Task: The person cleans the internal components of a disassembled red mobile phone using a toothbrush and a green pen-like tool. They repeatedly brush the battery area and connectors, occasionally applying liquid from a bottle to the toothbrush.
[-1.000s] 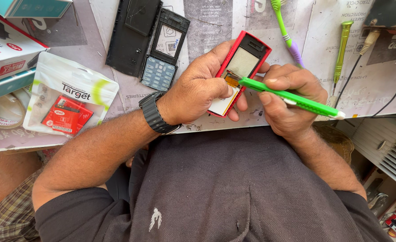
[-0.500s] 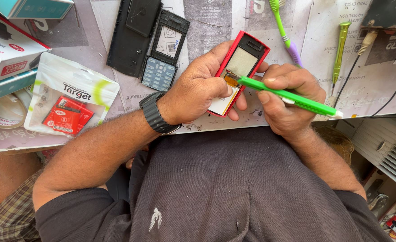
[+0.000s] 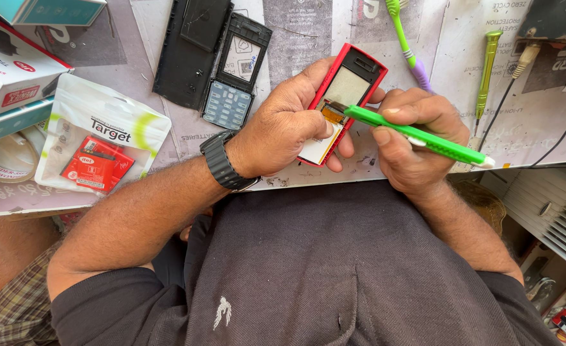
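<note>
Two hands worked over one opened handset at the near edge of the bench. Left hand [image 3: 289, 125]: forearm came in from the lower left, a black ribbed wristwatch [image 3: 222, 161] on the wrist, fingers curled closed around the lower half of the red phone frame [image 3: 341, 102], thumb laid across its face. The frame was held tilted, top end pointing away from the person; red glossy plastic rim, a pale matt rectangular panel inside, an amber strip below it and a white section partly hidden under the thumb. Right hand [image 3: 411, 138]: closed in a pen grip on a green plastic tool [image 3: 417, 136], slim and straight, white at its rear tip, its dark front end touching the frame near the amber strip.

Bench [image 3: 308, 32]: covered with worn printed paper, grey and white. On it, beyond the left hand, lay a black back cover [image 3: 190, 48], long and flat, and just beside it a black front housing with grey keypad [image 3: 238, 70]. Further left lay a white glossy pouch [image 3: 100, 138] holding a red square pack, with cardboard boxes [image 3: 14, 70] beyond it. To the right of the frame lay a green and purple toothbrush [image 3: 406, 38], then a green-handled screwdriver [image 3: 487, 70], then a thin black cable [image 3: 507, 102].

Dark woven cloth [image 3: 334, 269] covered the person's lap below the hands.
</note>
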